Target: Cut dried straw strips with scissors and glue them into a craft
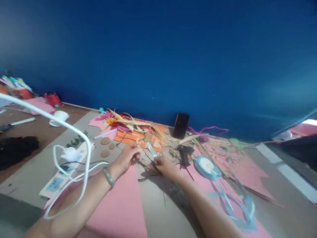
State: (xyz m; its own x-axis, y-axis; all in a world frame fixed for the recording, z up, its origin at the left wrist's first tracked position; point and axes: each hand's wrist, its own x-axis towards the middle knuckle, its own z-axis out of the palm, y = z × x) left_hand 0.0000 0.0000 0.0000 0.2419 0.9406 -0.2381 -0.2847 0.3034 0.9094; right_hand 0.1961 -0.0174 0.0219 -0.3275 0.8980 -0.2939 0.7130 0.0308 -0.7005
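Observation:
My left hand [129, 156], with a green bangle [109, 176] at the wrist, is closed in a pinch over the middle of the table. Whatever sits between its fingertips is too blurred to name. My right hand [165, 166] is closed round the dark end of a tool with a flat silvery blade [151, 149], which points up and away. Blur hides whether this is a knife or scissors. Both hands are close together but apart. Beyond them lies an orange sheet [128, 136] under a pile of thin strips and scraps. Several round brown discs [105, 153] lie left of my left hand.
A phone [181, 125] leans on the blue wall. Right of my hands are a black glue gun [185, 154] and a blue-white roll of ribbon [206, 167]. A power strip [55, 185] and a white cable [86, 172] are on the left; pink sheets [119, 205] lie in front.

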